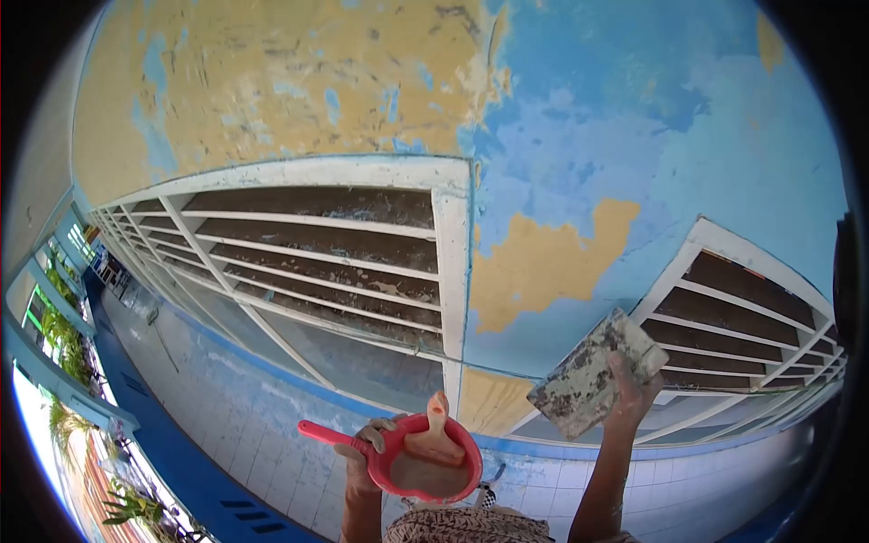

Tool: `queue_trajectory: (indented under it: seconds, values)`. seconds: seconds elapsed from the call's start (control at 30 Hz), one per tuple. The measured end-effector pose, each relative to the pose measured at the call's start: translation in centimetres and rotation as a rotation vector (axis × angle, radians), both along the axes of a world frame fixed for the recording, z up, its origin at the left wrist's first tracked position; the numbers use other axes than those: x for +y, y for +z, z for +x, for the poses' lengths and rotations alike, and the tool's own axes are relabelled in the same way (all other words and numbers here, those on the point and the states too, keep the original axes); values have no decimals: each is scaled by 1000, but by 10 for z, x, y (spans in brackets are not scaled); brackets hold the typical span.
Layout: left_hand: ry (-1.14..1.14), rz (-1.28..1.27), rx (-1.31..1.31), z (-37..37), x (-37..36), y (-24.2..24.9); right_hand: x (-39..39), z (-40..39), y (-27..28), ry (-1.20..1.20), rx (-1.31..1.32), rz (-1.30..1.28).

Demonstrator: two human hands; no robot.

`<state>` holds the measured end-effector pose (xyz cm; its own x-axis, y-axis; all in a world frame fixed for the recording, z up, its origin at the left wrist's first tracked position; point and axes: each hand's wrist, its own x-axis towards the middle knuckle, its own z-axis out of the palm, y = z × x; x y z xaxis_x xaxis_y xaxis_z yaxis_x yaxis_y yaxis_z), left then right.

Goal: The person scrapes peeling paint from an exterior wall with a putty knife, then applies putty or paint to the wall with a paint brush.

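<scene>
My left hand (362, 452) is wrapped round the rim and handle base of a red plastic dipper (373, 472). Grey, runny paste (425, 477) covers its bottom. A wide brush-like tool with a pale handle (438, 418) leans inside, its handle sticking up past the rim and its lower end at the paste. On the right, my right hand (631, 395) grips a flat rectangular plate (588, 376), stained grey and black, thumb across its face. The plate is raised and tilted, overlapping the blue wall and the corner of the right window in this view.
Ahead is a wall (579, 127) with patchy blue and yellow paint. Two white-framed louvred windows, a left one (453, 262) and a right one (706, 237), flank the corner. Below runs a tiled floor (235, 425), with a blue-edged ledge and plants (68, 348) at the left.
</scene>
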<state>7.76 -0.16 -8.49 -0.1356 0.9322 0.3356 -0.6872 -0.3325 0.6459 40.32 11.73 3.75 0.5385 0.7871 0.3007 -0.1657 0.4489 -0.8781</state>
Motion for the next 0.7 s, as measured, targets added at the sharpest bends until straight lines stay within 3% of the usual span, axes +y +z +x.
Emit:
queue_trajectory:
  seconds: [0.07,0.13,0.37,0.5,0.7]
  values:
    - [-39,24,2,-1,3,-3,-18,1,-5,-77,6,22]
    - [-50,37,51,-3,7,4,-32,2,-14,43,-11,-132]
    - [-159,115,247,-13,18,35,-60,-23,-30,201,70,-195]
    - [-251,-93,193,6,24,43,-60,-37,-31,297,-62,-103]
    - [-410,-128,101,25,37,2,-49,-38,-2,567,-175,-68]
